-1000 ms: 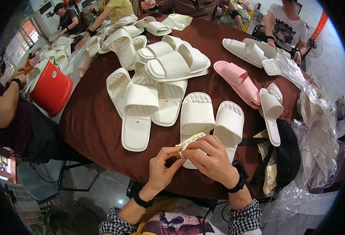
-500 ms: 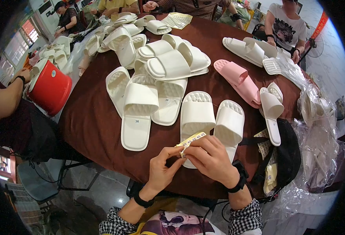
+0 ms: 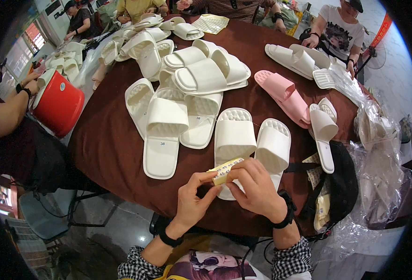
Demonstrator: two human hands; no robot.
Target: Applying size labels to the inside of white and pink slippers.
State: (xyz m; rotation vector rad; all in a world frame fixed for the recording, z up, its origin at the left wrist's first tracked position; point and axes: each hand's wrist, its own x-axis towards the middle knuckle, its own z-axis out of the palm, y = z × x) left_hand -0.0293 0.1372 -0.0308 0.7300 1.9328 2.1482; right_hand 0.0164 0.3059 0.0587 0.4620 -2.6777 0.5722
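Both hands hold a small yellow strip of stickers (image 3: 224, 170) over the near edge of a round table with a dark red cloth (image 3: 108, 149). My left hand (image 3: 193, 198) pinches its lower left end. My right hand (image 3: 257, 189) grips its right part with fingers curled over it. Just beyond the hands lies a pair of white slide sandals (image 3: 252, 140), soles down, toes toward me. The strip partly covers the heel of the left sandal of that pair.
More white sandals (image 3: 168, 121) are piled across the table, with a pink pair (image 3: 283, 95) at right. A red bucket (image 3: 59, 107) stands at left. Clear plastic bags (image 3: 379, 168) and a black bag (image 3: 337, 191) lie at right. Other people sit around the table.
Both hands stay at the strip; the fingers have shifted slightly along it. The sandals have not moved.
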